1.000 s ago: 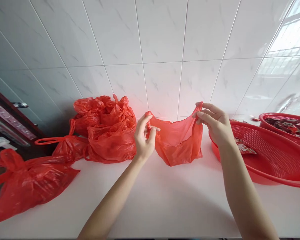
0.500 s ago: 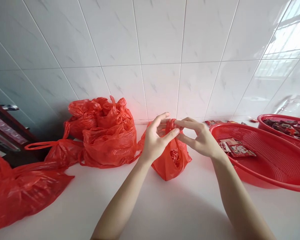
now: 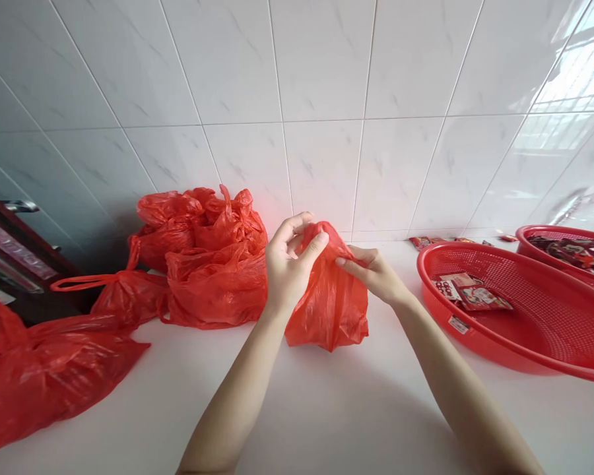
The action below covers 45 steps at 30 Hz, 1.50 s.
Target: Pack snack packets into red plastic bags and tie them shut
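Note:
A red plastic bag [image 3: 330, 307] stands upright on the white tabletop [image 3: 346, 409], its near side facing me. My left hand [image 3: 293, 260] is closed on the upper left of the bag, thumb on top and fingers partly behind the plastic. At the bag's upper right edge, my right hand [image 3: 373, 272] pinches the thin plastic between thumb and fingers. What lies inside the bag is hidden by its front wall.
To the left, several filled red plastic bags [image 3: 215, 284] are heaped against the tiled wall. A red perforated basket [image 3: 549, 310] with a few snack packets [image 3: 478, 295] stands at right. Behind it is another red basket [image 3: 534, 231] of dark wrapped pieces. Small packets [image 3: 420, 242] lie along the wall.
The bag's handles were gathered between my hands, with a gap showing patterned contents. Now its front is spread and covers them; my right hand has moved slightly down to the bag's edge.

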### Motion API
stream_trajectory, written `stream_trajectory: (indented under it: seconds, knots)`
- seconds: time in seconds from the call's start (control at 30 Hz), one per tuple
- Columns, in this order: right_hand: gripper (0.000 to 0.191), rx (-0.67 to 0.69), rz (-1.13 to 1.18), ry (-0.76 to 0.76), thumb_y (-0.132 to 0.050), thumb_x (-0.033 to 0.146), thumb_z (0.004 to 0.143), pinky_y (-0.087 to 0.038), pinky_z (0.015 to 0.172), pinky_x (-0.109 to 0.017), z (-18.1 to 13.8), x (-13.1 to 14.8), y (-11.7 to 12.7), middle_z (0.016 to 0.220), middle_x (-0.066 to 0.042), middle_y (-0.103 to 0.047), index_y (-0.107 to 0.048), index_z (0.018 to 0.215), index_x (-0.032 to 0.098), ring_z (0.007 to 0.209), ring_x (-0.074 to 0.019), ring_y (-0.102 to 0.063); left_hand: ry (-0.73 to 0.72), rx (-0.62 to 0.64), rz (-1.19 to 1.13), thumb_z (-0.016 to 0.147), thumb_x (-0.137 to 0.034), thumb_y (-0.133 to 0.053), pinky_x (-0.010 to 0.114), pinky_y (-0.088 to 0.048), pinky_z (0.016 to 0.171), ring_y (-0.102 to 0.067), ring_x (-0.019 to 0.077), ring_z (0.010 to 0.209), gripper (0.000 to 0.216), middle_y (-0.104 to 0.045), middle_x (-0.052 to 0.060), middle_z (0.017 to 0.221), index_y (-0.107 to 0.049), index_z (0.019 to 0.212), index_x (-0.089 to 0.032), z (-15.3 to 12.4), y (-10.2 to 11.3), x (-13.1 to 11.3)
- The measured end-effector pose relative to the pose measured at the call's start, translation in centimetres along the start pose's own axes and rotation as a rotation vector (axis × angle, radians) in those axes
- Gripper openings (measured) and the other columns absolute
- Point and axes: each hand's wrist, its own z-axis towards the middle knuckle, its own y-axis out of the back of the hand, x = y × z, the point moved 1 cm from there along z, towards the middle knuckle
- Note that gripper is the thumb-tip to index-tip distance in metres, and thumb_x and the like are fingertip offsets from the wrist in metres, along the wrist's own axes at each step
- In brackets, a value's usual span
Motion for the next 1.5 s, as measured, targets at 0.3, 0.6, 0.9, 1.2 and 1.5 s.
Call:
stream_trajectory:
  seconds: [0.3, 0.6, 0.9, 1.2, 1.5]
  knots:
    - [0.033, -0.270, 0.454, -0.112, -0.070, 0.054, 0.081, -0.054, 0.094, -0.040, 0.9, -1.9, 0.5, 0.104, -0.008, -0.078, -0.078, 0.087, 0.023, 0.105, -0.0272, -0.070, -0.049, 0.011, 0.155, 0.077, -0.020, -0.072, 0.033, -0.063, 0.081, -0.073, 0.0194, 0.090, 0.028, -0.073, 0.004, 0.101, -0.068, 0.104, -0.020, 1.8, 2.9, 0.0]
    - [0.021, -0.367, 0.602, -0.201, -0.067, 0.041, 0.080, -0.054, 0.095, -0.040, 1.5, -4.0, 2.1, 0.085, -0.005, -0.071, -0.065, 0.069, 0.023, 0.086, -0.0221, -0.067, 0.137, 0.397, 0.565, 0.062, -0.038, -0.091, 0.029, -0.060, 0.062, -0.074, 0.0273, 0.094, 0.077, -0.073, 0.013, 0.112, -0.062, 0.132, -0.027, 2.4, 6.4, 2.9]
    - [0.021, -0.355, 0.648, -0.170, -0.065, 0.037, 0.081, -0.056, 0.085, -0.041, 1.7, -4.3, 2.4, 0.074, -0.003, -0.063, -0.055, 0.067, 0.025, 0.071, -0.0206, -0.062, 0.285, 0.660, 0.269, 0.070, -0.029, -0.084, 0.034, -0.064, 0.069, -0.076, 0.0240, 0.085, 0.034, -0.078, 0.006, 0.090, -0.075, 0.103, -0.025, 3.2, 5.6, 5.7]
    - [0.023, -0.312, 0.581, -0.164, -0.068, 0.039, 0.076, -0.058, 0.079, -0.039, 1.7, -4.6, 3.6, 0.076, -0.003, -0.066, -0.053, 0.067, 0.025, 0.077, -0.0225, -0.068, 0.347, 0.513, 0.043, 0.075, -0.048, -0.079, 0.033, -0.057, 0.067, -0.069, 0.0209, 0.072, 0.030, -0.073, 0.006, 0.078, -0.073, 0.076, -0.018, 2.6, 4.6, 3.2]
    - [0.019, -0.379, 0.731, -0.363, -0.067, 0.033, 0.078, -0.057, 0.082, -0.036, 1.8, -5.9, 1.5, 0.083, -0.006, -0.073, -0.058, 0.065, 0.022, 0.081, -0.0210, -0.070, 0.351, 0.404, 0.474, 0.078, -0.051, -0.071, 0.023, -0.025, 0.049, -0.035, 0.0085, 0.049, 0.046, -0.037, -0.007, 0.051, -0.048, 0.055, -0.018, 2.6, 4.1, 5.4]
